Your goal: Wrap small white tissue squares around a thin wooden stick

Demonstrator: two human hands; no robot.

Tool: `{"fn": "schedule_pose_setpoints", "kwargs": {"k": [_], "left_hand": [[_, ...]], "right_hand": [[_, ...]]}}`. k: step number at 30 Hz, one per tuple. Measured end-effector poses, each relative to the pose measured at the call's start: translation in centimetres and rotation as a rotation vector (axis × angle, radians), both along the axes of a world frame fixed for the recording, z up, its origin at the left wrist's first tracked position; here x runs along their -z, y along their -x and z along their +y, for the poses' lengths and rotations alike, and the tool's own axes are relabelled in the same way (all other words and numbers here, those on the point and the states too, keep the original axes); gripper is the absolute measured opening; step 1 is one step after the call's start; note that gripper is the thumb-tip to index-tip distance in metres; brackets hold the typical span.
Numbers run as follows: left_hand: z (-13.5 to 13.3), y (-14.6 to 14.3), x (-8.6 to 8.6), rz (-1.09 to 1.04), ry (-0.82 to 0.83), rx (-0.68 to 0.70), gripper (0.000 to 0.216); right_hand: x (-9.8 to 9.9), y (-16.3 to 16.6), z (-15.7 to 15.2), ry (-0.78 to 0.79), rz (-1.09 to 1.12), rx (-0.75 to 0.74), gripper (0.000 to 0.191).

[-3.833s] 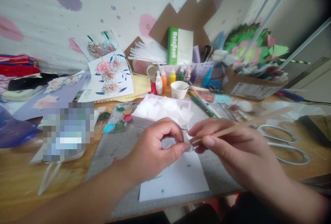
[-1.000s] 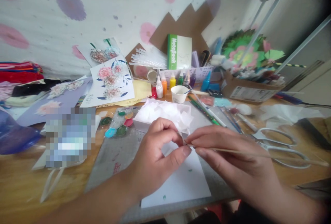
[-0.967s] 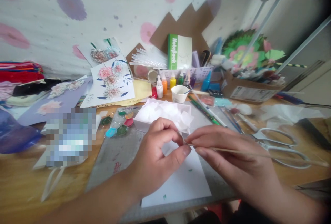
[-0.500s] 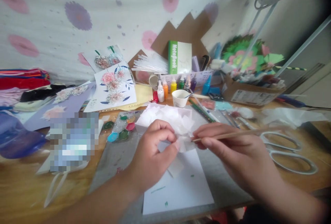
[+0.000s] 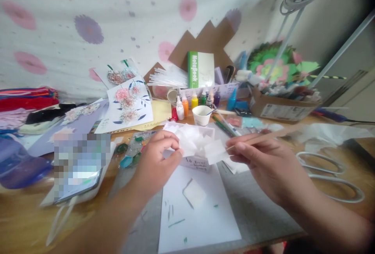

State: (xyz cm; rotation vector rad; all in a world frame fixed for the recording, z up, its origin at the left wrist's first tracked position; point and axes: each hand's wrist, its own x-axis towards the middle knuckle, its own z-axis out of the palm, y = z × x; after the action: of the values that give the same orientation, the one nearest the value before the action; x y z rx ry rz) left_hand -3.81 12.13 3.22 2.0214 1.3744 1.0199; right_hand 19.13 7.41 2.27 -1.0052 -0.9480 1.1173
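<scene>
My right hand [image 5: 263, 156] grips a thin wooden stick [image 5: 272, 133] between thumb and fingers, its shaft pointing back to the right. At the tip sits a small square of white tissue paper [image 5: 216, 151]. My left hand [image 5: 156, 160] is closed in a pinch, with white tissue right against its fingertips; whether they hold a piece is unclear. Behind both hands a shallow white box [image 5: 197, 165], with handwriting on its front, is heaped with tissue squares [image 5: 202, 135]. Below lies a white sheet [image 5: 199, 222] bearing a small pale square [image 5: 195, 192] and green marks.
Scissors [image 5: 340, 187] lie at the right. A phone [image 5: 84, 183] on a white cable is at the left. Behind the box stand a paper cup [image 5: 201, 116], several paint bottles [image 5: 194, 99] and a notebook [image 5: 202, 70]. A carton [image 5: 284, 109] of supplies sits at the back right.
My hands have moved apart, the left one to the left. The tissue that was between them now shows at the stick's tip by my right hand. The view has shifted slightly.
</scene>
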Motion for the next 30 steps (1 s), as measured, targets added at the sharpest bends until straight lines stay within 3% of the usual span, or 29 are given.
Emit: {"fn": "schedule_pose_setpoints", "kwargs": {"k": [9,13,16,19,22,26,28,30], "left_hand": [[1.1,0.5,1.0,0.150,-0.203,-0.124,0.013],[1.1,0.4,1.1,0.217,-0.238,-0.168,0.024],[0.9,0.5,0.9,0.175,-0.279,-0.157,0.023],[0.0,0.2,0.9,-0.003,-0.286,-0.054,0.013],[-1.7,-0.5,1.3,-0.264,-0.114,0.156,0.013],[-3.7,-1.9,2.1,-0.506,0.422,0.477,0.039],[-4.1,-2.4,2.2,-0.561,0.603,0.473,0.038],[-4.1,-2.6,1.9,-0.566,0.675,0.387,0.029]], "right_hand": [[0.0,0.2,-0.2,0.005,0.016,0.008,0.012],[-0.2,0.4,-0.3,0.010,0.015,-0.005,0.012],[-0.3,0.6,-0.5,0.012,0.028,-0.018,0.013],[-0.5,0.8,-0.6,0.018,0.045,-0.032,0.013],[-0.6,1.0,-0.8,0.024,0.048,-0.048,0.011],[-0.4,1.2,-1.1,0.008,-0.004,-0.137,0.009],[-0.2,1.2,-1.1,-0.006,-0.050,-0.188,0.007],[0.1,1.2,-1.1,-0.022,-0.072,-0.207,0.004]]}}
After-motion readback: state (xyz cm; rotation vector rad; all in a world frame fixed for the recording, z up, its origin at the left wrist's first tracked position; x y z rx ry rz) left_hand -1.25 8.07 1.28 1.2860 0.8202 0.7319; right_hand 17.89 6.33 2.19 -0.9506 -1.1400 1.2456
